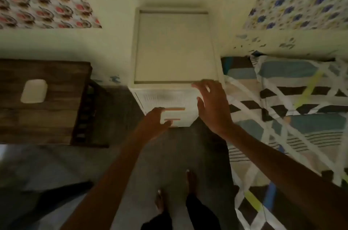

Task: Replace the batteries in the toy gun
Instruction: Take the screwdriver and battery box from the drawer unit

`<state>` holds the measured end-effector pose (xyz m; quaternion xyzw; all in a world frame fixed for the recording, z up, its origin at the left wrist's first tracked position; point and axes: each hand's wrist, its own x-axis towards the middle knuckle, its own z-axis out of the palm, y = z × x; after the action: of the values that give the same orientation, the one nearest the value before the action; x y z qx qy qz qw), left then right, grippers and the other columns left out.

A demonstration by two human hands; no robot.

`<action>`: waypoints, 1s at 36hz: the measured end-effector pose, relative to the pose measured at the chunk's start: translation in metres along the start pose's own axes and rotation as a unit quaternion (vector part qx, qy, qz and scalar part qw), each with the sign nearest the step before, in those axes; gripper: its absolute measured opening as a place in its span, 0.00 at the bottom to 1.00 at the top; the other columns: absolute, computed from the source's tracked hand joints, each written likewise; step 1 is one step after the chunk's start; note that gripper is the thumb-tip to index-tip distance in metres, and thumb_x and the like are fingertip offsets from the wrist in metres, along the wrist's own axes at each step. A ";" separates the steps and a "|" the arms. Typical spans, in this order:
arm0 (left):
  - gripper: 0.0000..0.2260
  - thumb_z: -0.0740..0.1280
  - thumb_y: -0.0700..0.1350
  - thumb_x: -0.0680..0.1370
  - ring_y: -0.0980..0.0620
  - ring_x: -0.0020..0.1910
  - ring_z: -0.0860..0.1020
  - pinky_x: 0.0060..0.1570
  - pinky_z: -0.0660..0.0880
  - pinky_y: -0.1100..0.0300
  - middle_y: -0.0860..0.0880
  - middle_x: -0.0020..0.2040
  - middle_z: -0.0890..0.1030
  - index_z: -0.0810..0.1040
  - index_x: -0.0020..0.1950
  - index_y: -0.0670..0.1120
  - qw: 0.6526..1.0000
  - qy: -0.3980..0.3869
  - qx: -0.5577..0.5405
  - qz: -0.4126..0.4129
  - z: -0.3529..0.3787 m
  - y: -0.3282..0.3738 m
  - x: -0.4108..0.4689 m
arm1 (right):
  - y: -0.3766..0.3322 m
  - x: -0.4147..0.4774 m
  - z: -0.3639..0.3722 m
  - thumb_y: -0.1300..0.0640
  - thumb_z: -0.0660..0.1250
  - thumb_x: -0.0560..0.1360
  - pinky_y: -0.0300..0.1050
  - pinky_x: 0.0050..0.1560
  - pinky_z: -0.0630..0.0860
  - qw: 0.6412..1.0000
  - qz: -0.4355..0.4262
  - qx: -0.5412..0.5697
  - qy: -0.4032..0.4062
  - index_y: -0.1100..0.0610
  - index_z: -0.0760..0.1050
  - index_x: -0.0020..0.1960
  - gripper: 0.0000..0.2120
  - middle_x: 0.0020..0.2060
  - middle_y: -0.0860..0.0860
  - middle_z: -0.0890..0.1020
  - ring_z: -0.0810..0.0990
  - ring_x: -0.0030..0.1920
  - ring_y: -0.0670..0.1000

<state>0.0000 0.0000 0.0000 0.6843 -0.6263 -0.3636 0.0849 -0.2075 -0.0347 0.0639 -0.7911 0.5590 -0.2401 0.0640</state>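
A white drawer cabinet stands against the wall straight ahead, seen from above. Its front has drawers with orange handles. My left hand is low at the cabinet's front, fingers curled at a lower drawer's edge. My right hand hovers with fingers spread at the cabinet's front right corner, holding nothing. No toy gun and no batteries are in view. The picture is blurred.
A dark wooden table with a white oblong object stands at the left. A bed with a patterned cover lies at the right. My bare feet stand on the grey floor below the cabinet.
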 end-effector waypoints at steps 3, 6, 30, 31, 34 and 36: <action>0.28 0.70 0.49 0.76 0.47 0.66 0.74 0.62 0.74 0.52 0.44 0.69 0.73 0.65 0.73 0.46 0.999 -0.018 0.038 0.011 0.031 -0.012 0.038 | 0.015 0.013 0.034 0.56 0.69 0.74 0.51 0.67 0.66 0.999 0.000 -0.050 -0.004 0.53 0.70 0.68 0.23 0.66 0.54 0.73 0.70 0.67 0.56; 0.31 0.69 0.48 0.74 0.45 0.66 0.74 0.62 0.75 0.50 0.43 0.72 0.70 0.63 0.75 0.45 0.993 -0.055 0.107 0.011 0.061 -0.028 0.066 | 0.030 0.012 0.055 0.55 0.68 0.75 0.53 0.68 0.64 0.996 -0.015 -0.084 0.000 0.53 0.69 0.68 0.22 0.65 0.54 0.74 0.70 0.66 0.56; 0.21 0.76 0.34 0.58 0.42 0.46 0.81 0.43 0.77 0.52 0.44 0.48 0.83 0.81 0.49 0.42 0.962 0.031 0.231 0.140 0.072 -0.009 -0.038 | 0.055 0.031 0.040 0.49 0.56 0.82 0.60 0.73 0.59 0.985 -0.041 0.103 -0.131 0.57 0.71 0.68 0.19 0.63 0.53 0.76 0.70 0.68 0.53; 0.18 0.76 0.35 0.59 0.41 0.46 0.82 0.43 0.77 0.52 0.44 0.47 0.83 0.81 0.49 0.42 0.959 0.041 0.239 0.148 0.064 -0.001 -0.051 | 0.054 0.032 0.034 0.49 0.56 0.82 0.60 0.71 0.60 0.982 -0.036 0.114 -0.150 0.56 0.71 0.67 0.18 0.63 0.53 0.76 0.70 0.67 0.52; 0.14 0.74 0.37 0.65 0.43 0.46 0.81 0.43 0.76 0.52 0.45 0.47 0.83 0.81 0.50 0.43 0.955 0.044 0.258 0.139 0.051 0.015 -0.065 | 0.055 0.036 0.032 0.50 0.56 0.81 0.60 0.69 0.64 0.978 -0.041 0.101 -0.179 0.54 0.70 0.67 0.17 0.62 0.52 0.76 0.71 0.66 0.51; 0.14 0.74 0.37 0.66 0.44 0.43 0.81 0.40 0.76 0.53 0.45 0.45 0.82 0.81 0.50 0.43 0.954 0.048 0.259 0.143 0.038 0.025 -0.066 | 0.053 0.037 0.028 0.53 0.58 0.81 0.60 0.69 0.65 0.978 -0.038 0.094 -0.183 0.55 0.70 0.67 0.16 0.62 0.52 0.76 0.72 0.65 0.52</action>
<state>-0.0401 0.0680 0.0127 0.6025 -0.7857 -0.1391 -0.0142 -0.2305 -0.0925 0.0310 -0.8325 0.4826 -0.1449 0.2303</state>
